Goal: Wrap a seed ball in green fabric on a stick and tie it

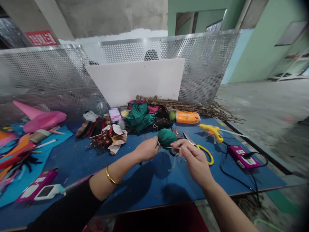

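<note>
A dark green, rounded, cloth-like ball (167,138) hangs just above the blue table, between my two hands. A thin yellowish cord (170,147) runs across its lower side. My left hand (150,149) is closed at the ball's left edge, its fingertips on the gathered cloth or the cord there; I cannot tell which. To the right, my right hand (194,160) pinches the cord between thumb and fingers. Scissors with yellow handles (208,155) lie on the table behind my right hand, their blades pointing away.
Right of the scissors stands a yellow glue gun (213,131), near a purple power strip (243,157) with black cables. Green cloth (140,117), an orange pack (187,117) and dry twigs (193,105) lie along the back. Coloured felt pieces (18,151) cover the left.
</note>
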The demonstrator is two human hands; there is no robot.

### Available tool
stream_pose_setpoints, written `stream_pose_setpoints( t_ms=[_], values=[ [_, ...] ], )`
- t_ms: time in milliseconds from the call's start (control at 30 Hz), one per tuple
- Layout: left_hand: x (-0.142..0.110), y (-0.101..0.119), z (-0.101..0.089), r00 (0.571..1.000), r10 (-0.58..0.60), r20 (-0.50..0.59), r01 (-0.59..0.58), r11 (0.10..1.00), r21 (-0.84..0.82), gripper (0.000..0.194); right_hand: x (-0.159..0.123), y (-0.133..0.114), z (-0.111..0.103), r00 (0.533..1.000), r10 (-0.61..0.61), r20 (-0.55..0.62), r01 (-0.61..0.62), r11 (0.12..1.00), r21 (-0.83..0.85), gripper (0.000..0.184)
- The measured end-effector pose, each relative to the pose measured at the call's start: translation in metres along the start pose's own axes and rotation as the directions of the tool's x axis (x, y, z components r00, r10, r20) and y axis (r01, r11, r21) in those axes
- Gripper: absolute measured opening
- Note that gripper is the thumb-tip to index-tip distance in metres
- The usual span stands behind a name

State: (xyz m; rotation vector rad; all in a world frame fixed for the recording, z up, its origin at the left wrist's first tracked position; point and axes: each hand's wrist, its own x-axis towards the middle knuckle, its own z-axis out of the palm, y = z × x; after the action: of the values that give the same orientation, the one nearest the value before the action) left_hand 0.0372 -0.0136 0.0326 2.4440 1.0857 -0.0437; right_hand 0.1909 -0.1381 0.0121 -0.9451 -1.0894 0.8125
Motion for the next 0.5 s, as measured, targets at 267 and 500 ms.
stream_pose_setpoints(
  t_ms=[267,500],
  values=[
    [-0.009,0.008,-0.003,0.998,0.05,0.049,-0.063,0.946,0.318,0.023,0.03,-0.02,-0.026,0.963,0.266,-0.033,-0.262,0.907,-0.33,0.035],
    [-0.022,0.029,-0.006,0.945,0.245,0.218,-0.312,0.875,0.369,0.017,0.086,-0.007,-0.027,0.972,0.129,0.198,-0.022,0.882,-0.47,0.028]
  ],
)
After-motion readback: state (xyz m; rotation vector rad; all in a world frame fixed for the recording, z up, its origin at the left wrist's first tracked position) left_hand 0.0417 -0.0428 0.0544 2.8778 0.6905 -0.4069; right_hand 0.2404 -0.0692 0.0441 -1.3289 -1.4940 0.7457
